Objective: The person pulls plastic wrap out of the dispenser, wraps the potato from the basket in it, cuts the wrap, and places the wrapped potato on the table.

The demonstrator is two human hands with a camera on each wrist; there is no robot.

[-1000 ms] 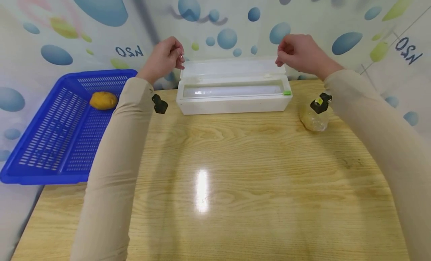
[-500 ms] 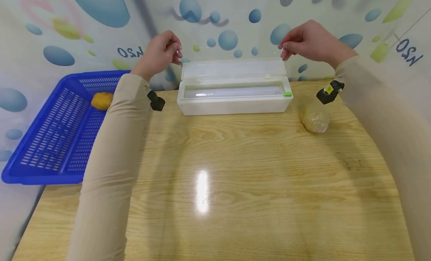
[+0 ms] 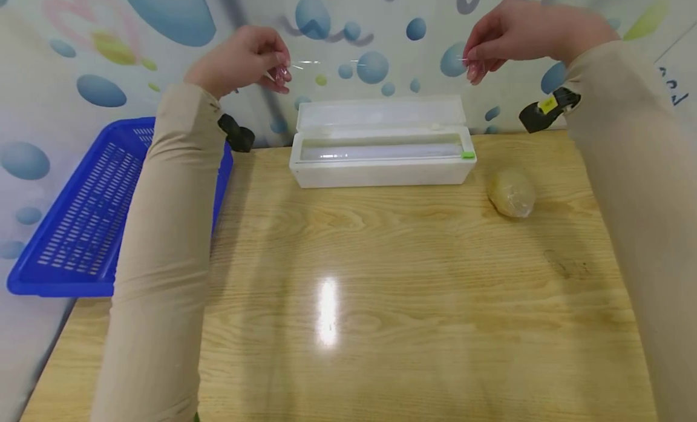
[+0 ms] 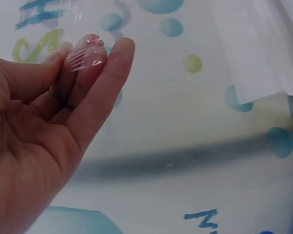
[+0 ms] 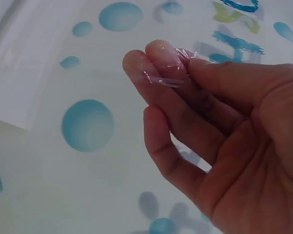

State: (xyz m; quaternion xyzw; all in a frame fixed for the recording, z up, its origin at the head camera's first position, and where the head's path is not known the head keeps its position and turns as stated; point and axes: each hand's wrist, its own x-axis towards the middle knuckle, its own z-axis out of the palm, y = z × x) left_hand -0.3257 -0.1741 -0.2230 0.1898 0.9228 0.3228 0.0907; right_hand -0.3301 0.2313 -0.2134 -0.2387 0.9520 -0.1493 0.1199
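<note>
Clear plastic wrap (image 3: 307, 62) stretches between both raised hands in the head view, above and behind a white dispenser box (image 3: 381, 174) whose lid (image 3: 381, 112) stands up. My left hand (image 3: 242, 60) pinches one corner between thumb and fingers; crinkled film (image 4: 85, 57) lies over its fingertips in the left wrist view. The opposite corner is pinched by my right hand (image 3: 525, 34), with film (image 5: 163, 80) gathered at the fingertips in the right wrist view. Inside the box a roll of wrap (image 3: 381, 151) shows. Most of the sheet is too transparent to trace.
On the wooden table (image 3: 381, 276), a pale round item wrapped in film (image 3: 512, 193) sits right of the box. A blue perforated basket (image 3: 81, 216) stands at the left, partly behind the left sleeve. A patterned wall covering (image 3: 373, 22) rises close behind the box.
Both hands have risen and spread apart, the left toward the left and the right toward the right, drawing the wrap higher. The left sleeve now covers the yellow item in the basket.
</note>
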